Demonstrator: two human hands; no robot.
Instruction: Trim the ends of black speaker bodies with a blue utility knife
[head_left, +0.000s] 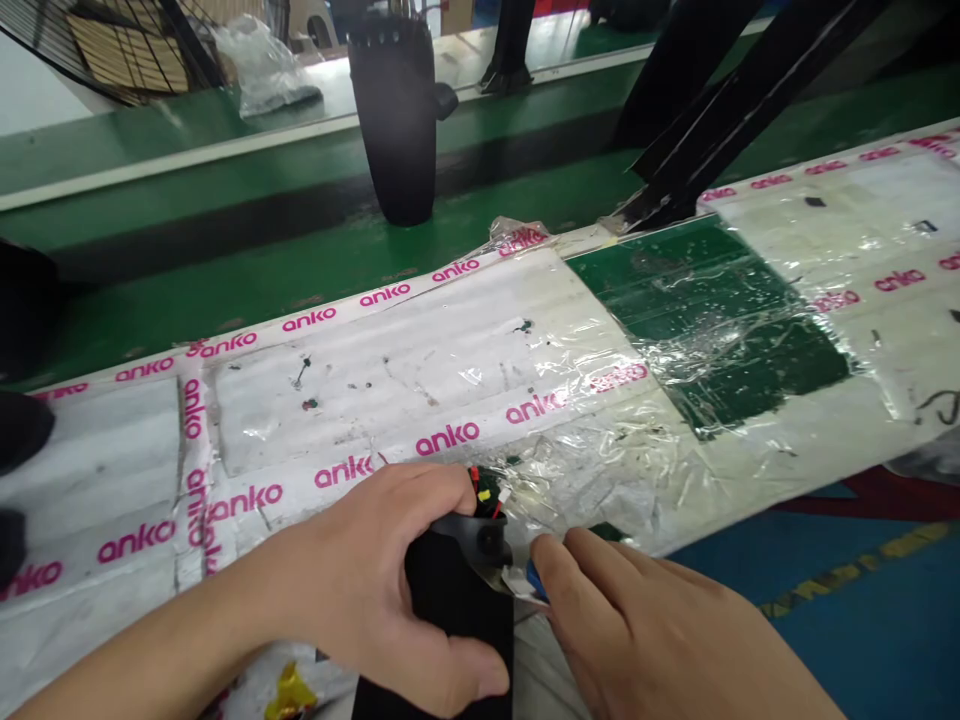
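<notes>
My left hand (409,600) is wrapped round a black housing (457,585), thumb across its near face and fingers along its far side. At the housing's open upper end, thin red wires with small yellow and white connectors (487,497) stick out. Close on the right, my right hand (630,620) has its fingers curled and pinched on a small blue item (537,580) with a whitish part by the housing's rim. The fingers hide most of that item, so its kind does not show.
A white bench top (390,390) with pink-lettered tape and clear film runs across. Behind it, a black tapered unit (394,130) with a side knob stands on a green surface. Black posts (675,180) rise at the right. A yellow wrapper (289,690) lies near my left forearm.
</notes>
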